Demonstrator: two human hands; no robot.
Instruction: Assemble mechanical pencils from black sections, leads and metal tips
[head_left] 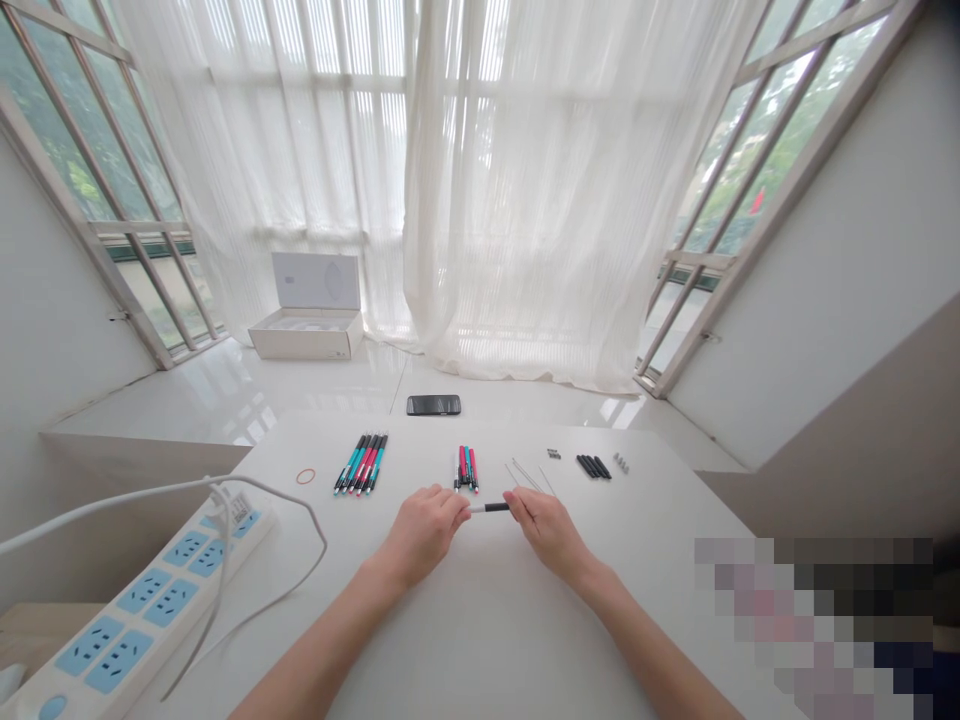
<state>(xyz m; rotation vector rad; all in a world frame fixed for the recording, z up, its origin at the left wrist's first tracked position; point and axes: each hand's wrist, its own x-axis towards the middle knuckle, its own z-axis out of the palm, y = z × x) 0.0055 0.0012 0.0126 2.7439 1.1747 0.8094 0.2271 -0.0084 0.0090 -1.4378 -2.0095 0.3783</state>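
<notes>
My left hand (pixel 424 530) and my right hand (pixel 546 527) are closed together on one short pen part (pixel 491 508), white at its left end and black at its right, held just above the white table (pixel 487 620). Just beyond my hands lie a small bunch of red and teal pens (pixel 466 468) and thin pen refills (pixel 529 474). A larger row of finished pens (pixel 361 464) lies further left. To the right sit small black grips (pixel 593 466) and tiny metal parts (pixel 621 462).
A red rubber band (pixel 305 476) lies left of the pens. A blue-and-white power strip (pixel 150 600) with its white cable hangs off the table's left corner. Beyond the table a black phone (pixel 433 405) and an open white box (pixel 309 318) rest on the window ledge.
</notes>
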